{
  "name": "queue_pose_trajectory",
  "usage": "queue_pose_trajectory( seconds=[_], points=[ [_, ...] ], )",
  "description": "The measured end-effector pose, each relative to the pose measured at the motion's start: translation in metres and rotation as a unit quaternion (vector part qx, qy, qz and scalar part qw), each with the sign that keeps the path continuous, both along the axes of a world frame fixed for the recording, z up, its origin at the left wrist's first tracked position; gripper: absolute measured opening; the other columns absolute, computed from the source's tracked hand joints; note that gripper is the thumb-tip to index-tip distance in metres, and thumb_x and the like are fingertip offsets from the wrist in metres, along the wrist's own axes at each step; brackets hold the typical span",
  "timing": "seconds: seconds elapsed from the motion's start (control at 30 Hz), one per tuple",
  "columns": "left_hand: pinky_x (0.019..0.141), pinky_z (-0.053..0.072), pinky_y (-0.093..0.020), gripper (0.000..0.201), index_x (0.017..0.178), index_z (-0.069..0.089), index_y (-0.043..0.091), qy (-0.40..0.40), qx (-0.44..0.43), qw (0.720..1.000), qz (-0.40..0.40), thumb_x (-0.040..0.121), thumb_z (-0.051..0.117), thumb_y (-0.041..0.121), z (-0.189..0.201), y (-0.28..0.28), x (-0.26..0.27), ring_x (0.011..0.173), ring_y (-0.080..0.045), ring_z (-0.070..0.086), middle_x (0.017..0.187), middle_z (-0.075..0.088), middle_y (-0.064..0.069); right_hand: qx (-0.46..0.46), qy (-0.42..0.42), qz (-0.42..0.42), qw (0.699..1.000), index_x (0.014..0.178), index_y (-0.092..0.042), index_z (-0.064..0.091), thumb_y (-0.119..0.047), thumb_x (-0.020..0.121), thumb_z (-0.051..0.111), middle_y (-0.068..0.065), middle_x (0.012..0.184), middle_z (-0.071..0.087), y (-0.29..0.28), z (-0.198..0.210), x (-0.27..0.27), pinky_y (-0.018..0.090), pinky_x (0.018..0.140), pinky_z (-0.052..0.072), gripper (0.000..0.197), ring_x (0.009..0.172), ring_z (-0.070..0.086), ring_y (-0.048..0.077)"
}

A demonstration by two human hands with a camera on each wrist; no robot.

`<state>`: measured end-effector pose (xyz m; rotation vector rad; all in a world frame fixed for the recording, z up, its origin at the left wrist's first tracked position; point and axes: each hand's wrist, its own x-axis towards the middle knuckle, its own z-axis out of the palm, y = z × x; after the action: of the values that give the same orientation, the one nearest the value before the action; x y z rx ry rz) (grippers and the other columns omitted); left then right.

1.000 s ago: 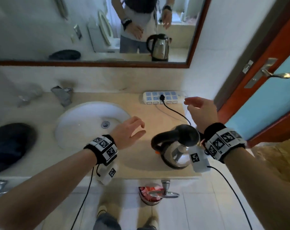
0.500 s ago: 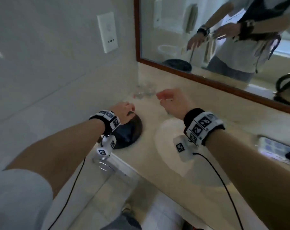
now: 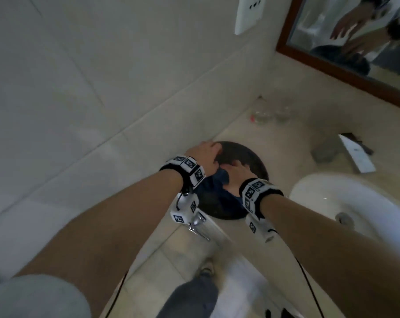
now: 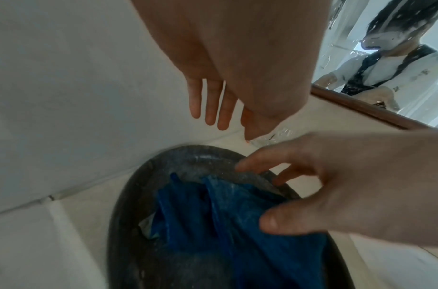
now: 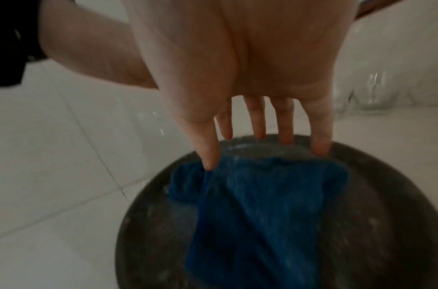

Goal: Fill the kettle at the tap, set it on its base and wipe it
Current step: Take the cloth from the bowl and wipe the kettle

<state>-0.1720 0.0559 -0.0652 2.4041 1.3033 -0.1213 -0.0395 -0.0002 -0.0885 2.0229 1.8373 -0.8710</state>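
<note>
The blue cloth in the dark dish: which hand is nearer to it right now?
Right. The right hand reaches down with its thumb tip on the blue cloth in the dark dish. The left hand, fingers straight, hovers over the dish's far rim beside the wall, off the cloth.

Cloth (image 3: 219,191) lies in round basin (image 3: 251,157), basin sits on counter (image 3: 293,138) hard against side wall. Both hands over it, left hand (image 3: 203,157) wall-side, right hand (image 3: 238,177) beside. Glass jars (image 3: 272,111) behind basin in corner. Sink (image 3: 354,198) right of basin, mirror (image 3: 354,35) behind counter.
</note>
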Motion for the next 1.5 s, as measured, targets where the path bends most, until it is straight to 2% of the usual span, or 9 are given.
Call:
queue_pose_trajectory(
  seconds=[0.07,0.23,0.43,0.6,0.67,0.9,1.13,1.37,1.5],
  points=[
    [0.096,0.047,-0.042,0.043,0.131,0.05,0.01,-0.001,-0.003,1.0,-0.003,0.089,0.054,0.02,-0.007,0.0,-0.002,0.12,-0.032,0.049,0.134,0.049,-0.014,-0.022,-0.026,-0.005,0.999,0.147,-0.037,0.023,-0.029,0.087,0.062,0.005,0.155,0.019,-0.004,-0.019,-0.004,0.058,0.106,0.036,0.072,0.14,0.022,0.04],
    [0.096,0.047,-0.042,0.044,0.132,0.047,0.011,0.015,-0.017,1.0,-0.011,0.089,0.055,0.021,-0.01,0.0,-0.01,0.121,-0.032,0.049,0.134,0.048,-0.014,0.042,-0.022,-0.011,0.999,0.139,-0.03,0.037,-0.013,0.085,0.062,0.008,0.139,0.041,-0.007,-0.025,0.003,0.055,0.103,0.041,0.061,0.133,0.034,0.034],
    [0.105,0.044,-0.04,0.084,0.152,0.022,0.015,0.043,-0.076,0.995,-0.055,0.082,0.068,0.017,0.042,-0.004,0.041,0.133,-0.033,0.046,0.149,0.039,-0.013,0.168,0.037,-0.074,0.982,0.136,-0.025,0.045,-0.007,0.085,0.055,0.01,0.128,0.05,-0.026,0.052,0.066,0.042,0.099,0.046,0.055,0.121,0.045,0.033],
    [0.09,0.049,-0.039,0.041,0.131,0.047,0.01,-0.015,-0.009,0.986,-0.164,0.09,0.053,0.009,0.113,-0.068,0.166,0.113,-0.035,0.06,0.124,0.062,-0.015,0.259,0.045,-0.212,0.941,0.128,-0.022,0.053,-0.007,0.084,0.053,0.011,0.121,0.062,-0.111,0.144,0.171,0.033,0.078,0.046,0.047,0.108,0.059,0.032],
    [0.089,0.047,-0.038,0.036,0.128,0.05,0.009,-0.035,0.028,0.976,-0.214,0.091,0.05,0.009,0.133,-0.109,0.214,0.113,-0.037,0.06,0.123,0.062,-0.015,0.29,0.058,-0.275,0.915,0.13,-0.018,0.053,-0.009,0.085,0.057,0.013,0.123,0.062,-0.164,0.17,0.211,0.034,0.082,0.047,0.047,0.109,0.059,0.033],
    [0.105,0.041,-0.04,0.047,0.142,0.041,0.021,-0.088,0.068,0.887,-0.447,0.096,0.047,0.017,0.159,-0.328,0.41,0.129,-0.029,0.046,0.143,0.046,-0.006,0.386,-0.026,-0.543,0.745,0.14,-0.018,0.045,-0.022,0.087,0.059,0.016,0.129,0.057,-0.453,0.216,0.335,0.031,0.098,0.041,0.055,0.117,0.055,0.032],
    [0.111,0.035,-0.038,0.043,0.142,0.045,0.018,-0.117,0.074,0.722,-0.678,0.1,0.04,0.022,0.122,-0.548,0.5,0.134,-0.027,0.045,0.145,0.048,-0.005,0.39,-0.089,-0.742,0.538,0.141,-0.018,0.043,-0.023,0.088,0.057,0.016,0.13,0.058,-0.687,0.178,0.337,0.031,0.096,0.043,0.056,0.118,0.055,0.032],
    [0.114,0.034,-0.041,0.044,0.14,0.049,0.018,-0.111,0.109,0.64,-0.753,0.101,0.033,0.03,0.077,-0.601,0.544,0.14,-0.021,0.038,0.148,0.046,-0.001,0.427,-0.034,-0.813,0.393,0.134,-0.015,0.05,-0.021,0.088,0.06,0.016,0.125,0.059,-0.727,0.081,0.318,0.031,0.094,0.043,0.048,0.115,0.057,0.032],
    [0.114,0.02,-0.019,0.037,0.135,0.055,0.006,-0.121,0.07,0.625,-0.768,0.102,0.04,0.014,0.053,-0.596,0.553,0.138,-0.022,0.042,0.148,0.046,-0.008,0.492,-0.007,-0.823,0.284,0.122,-0.017,0.05,-0.027,0.081,0.057,0.016,0.119,0.05,-0.68,0.03,0.324,0.041,0.101,0.044,0.043,0.112,0.054,0.035]
  ],
)
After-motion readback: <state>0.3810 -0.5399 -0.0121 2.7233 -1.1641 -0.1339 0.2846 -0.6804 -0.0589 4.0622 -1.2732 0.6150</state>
